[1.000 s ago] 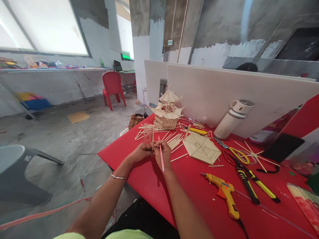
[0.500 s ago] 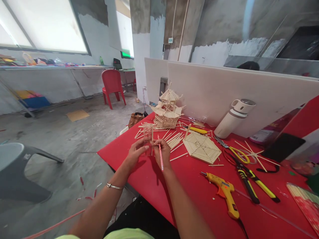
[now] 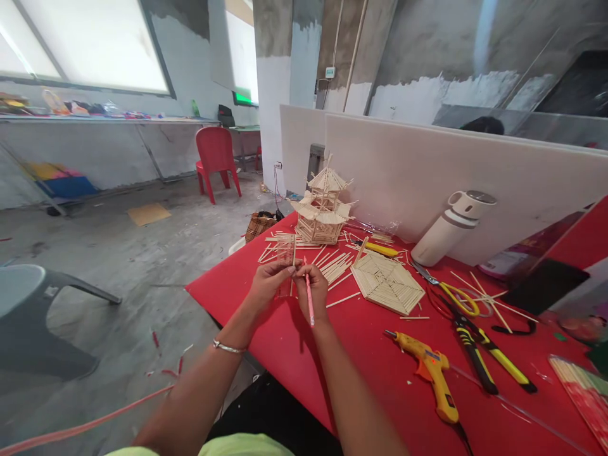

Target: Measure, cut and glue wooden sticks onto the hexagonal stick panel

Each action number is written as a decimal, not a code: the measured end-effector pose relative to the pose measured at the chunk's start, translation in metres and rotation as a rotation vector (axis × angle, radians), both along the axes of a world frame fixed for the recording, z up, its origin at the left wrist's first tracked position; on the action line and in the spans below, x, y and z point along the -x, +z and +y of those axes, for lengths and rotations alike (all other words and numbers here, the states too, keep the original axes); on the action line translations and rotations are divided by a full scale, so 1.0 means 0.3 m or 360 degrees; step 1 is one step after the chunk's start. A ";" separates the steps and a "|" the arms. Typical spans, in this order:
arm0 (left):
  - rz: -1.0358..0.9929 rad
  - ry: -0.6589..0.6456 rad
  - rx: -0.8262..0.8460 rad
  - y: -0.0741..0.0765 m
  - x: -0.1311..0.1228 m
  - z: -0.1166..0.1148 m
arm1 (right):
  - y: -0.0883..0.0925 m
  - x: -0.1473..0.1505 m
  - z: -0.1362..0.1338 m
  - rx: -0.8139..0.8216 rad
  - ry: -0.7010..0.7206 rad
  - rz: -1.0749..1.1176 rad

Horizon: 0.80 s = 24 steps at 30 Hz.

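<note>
My left hand (image 3: 266, 282) is closed on a clear ruler (image 3: 285, 247) with printed markings, held upright over the table. A thin wooden stick (image 3: 294, 244) stands along the ruler's right edge, by my fingertips. Pinched in my right hand (image 3: 314, 296) is a pink pencil (image 3: 310, 301), its upper end pointing back toward me. Both hands' fingertips meet at the stick; whether the pencil tip touches it I cannot tell. Just beyond are loose wooden sticks (image 3: 336, 267), a stick-built pagoda (image 3: 323, 218) and a hexagonal stick panel (image 3: 389, 283).
On the red table (image 3: 351, 361) lie a yellow glue gun (image 3: 434, 377), black-and-yellow pliers (image 3: 475, 348), yellow-handled scissors (image 3: 458, 297) and a yellow cutter (image 3: 380, 249). A white flask (image 3: 446, 228) stands before a white board (image 3: 394, 164). A grey stool (image 3: 42, 316) is at left.
My left hand has shifted slightly right, its thumb and fingers closing nearer the stick beside the right hand. The view has turned a little; the pencil stays in my right hand.
</note>
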<state>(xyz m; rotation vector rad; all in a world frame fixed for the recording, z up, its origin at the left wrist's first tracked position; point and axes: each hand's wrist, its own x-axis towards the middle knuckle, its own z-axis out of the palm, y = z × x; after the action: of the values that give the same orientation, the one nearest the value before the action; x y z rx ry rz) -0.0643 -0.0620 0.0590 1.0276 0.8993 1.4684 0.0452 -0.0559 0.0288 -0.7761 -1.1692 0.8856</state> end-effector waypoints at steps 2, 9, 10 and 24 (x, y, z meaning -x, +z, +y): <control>-0.0034 -0.0028 0.0005 -0.004 -0.002 -0.002 | 0.002 0.000 -0.001 0.0007 0.0006 0.0010; -0.0018 -0.0038 -0.0018 -0.018 0.004 -0.002 | -0.001 0.004 -0.004 0.0034 0.0023 0.0037; -0.0010 -0.0046 -0.0021 -0.020 0.006 -0.001 | -0.001 0.004 -0.004 0.0039 0.0022 0.0038; -0.0001 -0.0014 -0.0002 -0.026 0.006 0.000 | 0.008 0.006 -0.008 0.0046 0.0032 0.0030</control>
<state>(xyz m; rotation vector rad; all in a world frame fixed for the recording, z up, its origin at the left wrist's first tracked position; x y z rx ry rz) -0.0660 -0.0620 0.0513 1.0310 0.8927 1.4622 0.0433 -0.0582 0.0314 -0.7791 -1.1516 0.9262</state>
